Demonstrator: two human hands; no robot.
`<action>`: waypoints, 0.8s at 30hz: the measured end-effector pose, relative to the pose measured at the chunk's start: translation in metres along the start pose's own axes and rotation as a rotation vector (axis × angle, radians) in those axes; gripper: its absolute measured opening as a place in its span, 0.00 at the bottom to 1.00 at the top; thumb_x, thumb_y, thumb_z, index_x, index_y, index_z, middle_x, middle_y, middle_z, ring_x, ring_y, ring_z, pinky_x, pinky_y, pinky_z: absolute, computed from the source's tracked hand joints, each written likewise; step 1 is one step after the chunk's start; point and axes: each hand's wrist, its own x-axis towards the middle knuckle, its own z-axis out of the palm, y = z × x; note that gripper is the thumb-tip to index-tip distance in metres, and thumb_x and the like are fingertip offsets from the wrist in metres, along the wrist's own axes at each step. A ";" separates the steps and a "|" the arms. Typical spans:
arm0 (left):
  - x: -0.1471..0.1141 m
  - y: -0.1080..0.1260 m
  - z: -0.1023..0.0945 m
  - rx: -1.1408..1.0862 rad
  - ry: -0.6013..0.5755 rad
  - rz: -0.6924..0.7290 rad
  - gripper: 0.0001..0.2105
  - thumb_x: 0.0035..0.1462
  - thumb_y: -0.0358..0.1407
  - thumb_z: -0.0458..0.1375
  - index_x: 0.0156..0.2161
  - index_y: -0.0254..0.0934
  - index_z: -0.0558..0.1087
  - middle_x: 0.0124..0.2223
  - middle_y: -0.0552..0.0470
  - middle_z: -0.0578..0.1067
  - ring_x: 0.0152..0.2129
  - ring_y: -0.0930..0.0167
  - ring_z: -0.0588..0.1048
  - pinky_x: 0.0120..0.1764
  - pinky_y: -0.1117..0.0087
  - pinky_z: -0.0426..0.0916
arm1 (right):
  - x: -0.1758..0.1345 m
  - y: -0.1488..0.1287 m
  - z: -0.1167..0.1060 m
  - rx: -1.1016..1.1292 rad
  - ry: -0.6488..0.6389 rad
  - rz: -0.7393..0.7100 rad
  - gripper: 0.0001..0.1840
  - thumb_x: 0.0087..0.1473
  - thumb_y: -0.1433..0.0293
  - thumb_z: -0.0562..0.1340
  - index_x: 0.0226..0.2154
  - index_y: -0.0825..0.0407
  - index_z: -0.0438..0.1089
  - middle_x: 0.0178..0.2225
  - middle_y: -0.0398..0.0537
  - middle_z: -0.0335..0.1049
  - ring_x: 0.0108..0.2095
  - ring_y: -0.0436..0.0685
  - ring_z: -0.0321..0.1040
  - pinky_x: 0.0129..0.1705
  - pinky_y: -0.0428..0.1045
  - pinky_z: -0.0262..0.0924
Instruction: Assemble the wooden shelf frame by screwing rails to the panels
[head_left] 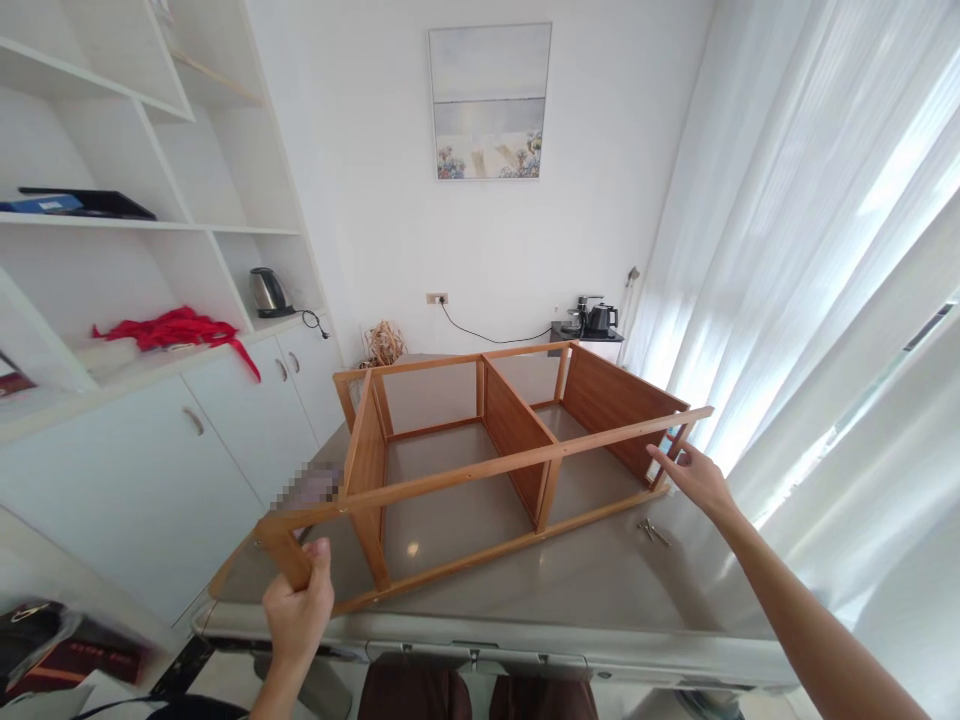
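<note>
A wooden shelf frame (442, 480) lies on its side across the table, with several brown panels set between its long rails. My left hand (300, 605) is wrapped round the short end piece at its near left corner. At the opposite end, my right hand (697, 480) has its fingers closed round the short upright by the right corner, thumb pointing toward the end panel (619, 405). A few screws (652, 531) lie loose on the tabletop, just left of my right forearm and apart from the frame.
The grey table (600, 590) has its edge close to me. White shelving (150, 225) on the left holds a red cloth (176, 328) and an electric kettle (268, 292). A small stand with a black kettle (602, 319) is at the back. Sheer curtains (795, 220) hang on the right.
</note>
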 end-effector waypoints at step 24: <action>0.028 -0.008 0.009 0.029 -0.358 0.355 0.20 0.46 0.53 0.66 0.35 0.38 0.82 0.35 0.44 0.82 0.46 0.54 0.76 0.52 0.53 0.68 | 0.026 0.004 0.035 -0.125 0.050 0.146 0.26 0.50 0.42 0.52 0.24 0.46 0.67 0.28 0.58 0.73 0.33 0.72 0.69 0.38 0.58 0.57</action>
